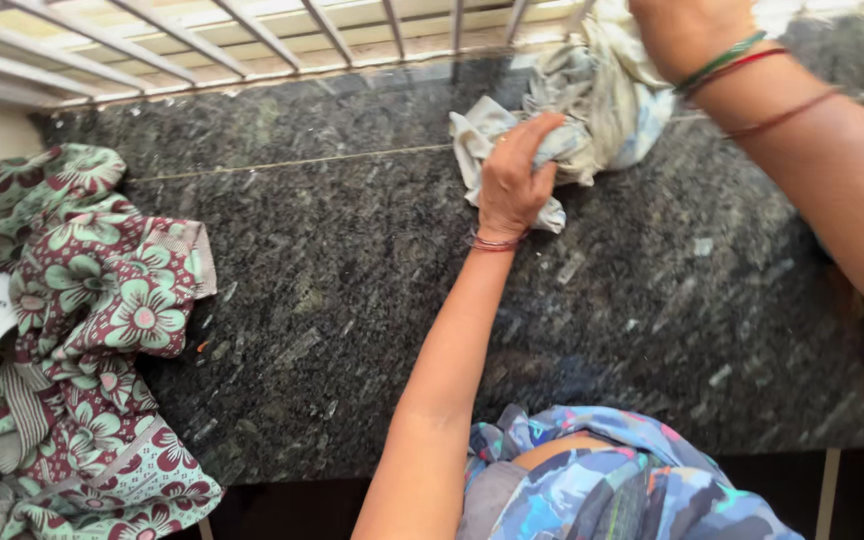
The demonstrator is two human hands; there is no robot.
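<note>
- Head view, looking straight down: a dark speckled stone table (352, 300) fills most of the picture, and every place below is given against it.
- On the far half of the table, right of its middle, lies a crumpled pale cloth (592, 110), whitish grey with a faint blue tinge, bunched in folds.
- The person's left hand (512, 180) rests on the near-left part of that cloth, palm down, fingers curled over a fold; its grip is closed on the fabric, pressing it to the table.
- Thin bangles (492, 242) ring the left wrist, and the forearm runs back across the table toward its near edge.
- The right hand (687, 30) sits at the far edge of the table, at the top of the frame, against the upper end of the same cloth; its fingers are cut off by the frame, so I cannot tell how its grip stands.
- Green and red bands (727, 65) circle the right wrist, with another thin red thread a little further up the arm.
- At the table's left end lies a heaped floral fabric (92, 330), maroon with pale green flowers, draped over the near corner.
- A white metal grille (252, 40) runs along beyond the table's far edge.
- Below the near edge shows the person's blue patterned garment (612, 480).
</note>
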